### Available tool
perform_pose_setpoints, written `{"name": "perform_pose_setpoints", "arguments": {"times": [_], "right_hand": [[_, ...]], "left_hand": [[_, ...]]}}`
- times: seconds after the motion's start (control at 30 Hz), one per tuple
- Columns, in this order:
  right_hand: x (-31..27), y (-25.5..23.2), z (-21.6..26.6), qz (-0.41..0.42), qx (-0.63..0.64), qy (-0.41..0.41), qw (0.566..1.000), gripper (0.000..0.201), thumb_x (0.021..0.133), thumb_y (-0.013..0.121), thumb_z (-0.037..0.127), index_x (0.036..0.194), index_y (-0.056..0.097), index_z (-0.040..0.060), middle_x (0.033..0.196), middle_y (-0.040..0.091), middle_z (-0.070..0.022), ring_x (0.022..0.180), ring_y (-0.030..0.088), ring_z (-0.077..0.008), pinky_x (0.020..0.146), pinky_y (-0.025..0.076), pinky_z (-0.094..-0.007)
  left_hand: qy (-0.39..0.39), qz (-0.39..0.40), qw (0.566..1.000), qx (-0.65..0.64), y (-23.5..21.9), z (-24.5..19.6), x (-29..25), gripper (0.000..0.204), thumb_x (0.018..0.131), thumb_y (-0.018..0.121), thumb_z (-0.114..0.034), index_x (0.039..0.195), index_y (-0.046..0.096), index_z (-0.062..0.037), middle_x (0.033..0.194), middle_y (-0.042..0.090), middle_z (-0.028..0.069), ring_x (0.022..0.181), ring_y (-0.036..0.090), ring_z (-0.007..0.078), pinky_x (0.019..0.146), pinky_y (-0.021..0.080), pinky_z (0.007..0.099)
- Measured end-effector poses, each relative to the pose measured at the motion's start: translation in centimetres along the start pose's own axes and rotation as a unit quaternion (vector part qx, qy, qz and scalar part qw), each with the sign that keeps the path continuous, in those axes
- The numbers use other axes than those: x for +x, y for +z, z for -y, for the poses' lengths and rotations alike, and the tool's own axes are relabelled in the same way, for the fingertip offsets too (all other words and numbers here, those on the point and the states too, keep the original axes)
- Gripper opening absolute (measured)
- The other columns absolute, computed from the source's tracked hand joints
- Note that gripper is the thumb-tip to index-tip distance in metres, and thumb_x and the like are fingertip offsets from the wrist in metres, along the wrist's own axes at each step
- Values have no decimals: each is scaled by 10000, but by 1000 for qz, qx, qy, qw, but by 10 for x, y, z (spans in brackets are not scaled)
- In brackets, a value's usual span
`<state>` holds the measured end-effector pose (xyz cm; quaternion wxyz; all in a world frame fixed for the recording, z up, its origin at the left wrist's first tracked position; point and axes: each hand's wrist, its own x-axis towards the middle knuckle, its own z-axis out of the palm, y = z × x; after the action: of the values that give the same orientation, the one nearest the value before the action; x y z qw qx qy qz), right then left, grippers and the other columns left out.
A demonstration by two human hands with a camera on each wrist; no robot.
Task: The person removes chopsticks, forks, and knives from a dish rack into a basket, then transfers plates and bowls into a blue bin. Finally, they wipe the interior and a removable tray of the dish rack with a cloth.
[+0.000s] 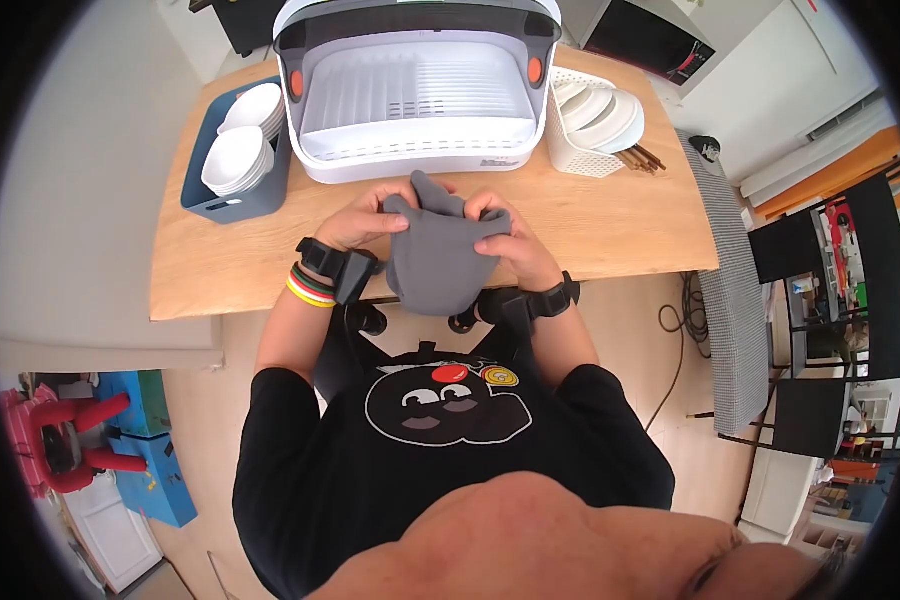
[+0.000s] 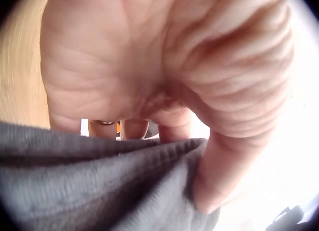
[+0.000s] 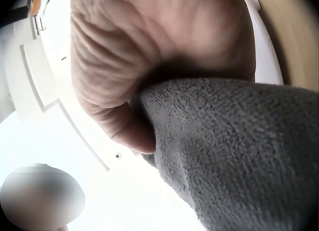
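Observation:
A grey cloth (image 1: 440,262) hangs between both hands just over the table's front edge, bunched and folded. My left hand (image 1: 368,220) pinches its upper left part, thumb in front and fingers behind. My right hand (image 1: 515,245) grips the upper right part the same way. In the left wrist view, the thumb of the left hand (image 2: 164,76) presses on the folded cloth (image 2: 99,186), whose hem shows. The right wrist view has the right hand (image 3: 159,56) holding the fuzzy cloth (image 3: 229,141), which hides its fingers.
A white dish rack box (image 1: 420,150) with a raised cover stands at the table's back. Left of it is a blue-grey bin (image 1: 235,205) with white bowls (image 1: 238,160); right of it, a white basket (image 1: 582,160) holds plates (image 1: 610,122) and brown sticks (image 1: 642,158).

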<state>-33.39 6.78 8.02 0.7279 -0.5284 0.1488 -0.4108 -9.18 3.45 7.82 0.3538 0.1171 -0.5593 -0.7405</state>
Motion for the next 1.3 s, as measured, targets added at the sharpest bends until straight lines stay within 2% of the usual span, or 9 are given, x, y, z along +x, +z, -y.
{"name": "perform_pose_setpoints", "arguments": {"times": [0.2, 0.5, 0.63, 0.73, 0.83, 0.9, 0.93, 1.07, 1.3], "right_hand": [[-4, -3, 6, -28, -266, -19, 963, 298, 761, 642, -4, 1046, 565, 36, 1054, 552, -24, 994, 501, -138, 881, 382, -272], [-6, 15, 12, -39, -445, -108, 888, 150, 772, 691, 98, 863, 603, 18, 877, 584, -69, 830, 543, -192, 762, 426, -280], [-3, 8, 7, -72, -405, -14, 911, 134, 815, 676, 103, 801, 581, 8, 779, 546, -9, 771, 501, -99, 689, 399, -252], [2, 12, 0, -167, -274, -18, 947, 206, 827, 666, 132, 715, 538, 15, 647, 511, 33, 631, 461, -50, 580, 386, -228], [8, 6, -9, -226, -236, 0, 945, 217, 841, 655, 123, 692, 521, 39, 637, 498, 61, 598, 420, -6, 519, 352, -196], [12, 14, -11, -313, -157, -31, 936, 218, 849, 645, 110, 697, 495, 62, 641, 496, 64, 578, 405, 9, 489, 320, -170], [13, 15, -12, -307, -154, -24, 939, 218, 849, 645, 110, 697, 495, 62, 641, 496, 64, 578, 405, 9, 489, 320, -170], [15, 16, -14, -352, -151, -80, 920, 218, 856, 636, 98, 716, 472, 65, 641, 480, 65, 576, 393, 7, 490, 310, -165], [16, 10, -10, -361, -174, -144, 905, 199, 862, 627, 84, 746, 467, 61, 643, 476, 63, 579, 408, 3, 501, 336, -164]], "left_hand": [[-40, -168, 980, 100, 9, -15, -22, 194, 810, 679, -163, 929, 637, -16, 1025, 526, 27, 962, 513, 122, 863, 397, 258], [53, -265, 921, 280, 33, -11, -20, 174, 875, 615, -162, 929, 661, -3, 953, 531, 11, 915, 517, 111, 818, 416, 242], [46, -309, 898, 311, 21, 4, -28, 201, 905, 586, -193, 936, 653, -6, 939, 544, 12, 857, 525, 90, 762, 432, 221], [-35, -350, 922, 163, 22, 10, -34, 222, 927, 559, -219, 952, 644, -15, 950, 558, 21, 813, 529, 76, 718, 443, 213], [-19, -346, 926, 147, 27, 11, -33, 288, 935, 545, -227, 1134, 566, -19, 1006, 561, 45, 873, 526, 80, 759, 435, 220], [25, -352, 928, 118, 41, 11, -31, 432, 943, 514, -217, 1335, 401, -76, 1130, 549, 73, 1014, 510, 112, 843, 417, 250], [15, -329, 939, 102, 41, 11, -33, 733, 893, 601, -174, 1444, 128, -81, 1099, 543, 106, 1003, 515, 144, 876, 403, 265], [-8, -279, 948, 156, 31, 45, -41, 1003, 797, 688, -55, 1459, -63, -124, 1091, 553, 142, 1011, 536, 164, 874, 419, 287], [-29, -258, 960, 106, 34, 32, -48, 896, 807, 639, -23, 1463, 32, -80, 1067, 586, 126, 912, 572, 139, 806, 452, 270]]}}
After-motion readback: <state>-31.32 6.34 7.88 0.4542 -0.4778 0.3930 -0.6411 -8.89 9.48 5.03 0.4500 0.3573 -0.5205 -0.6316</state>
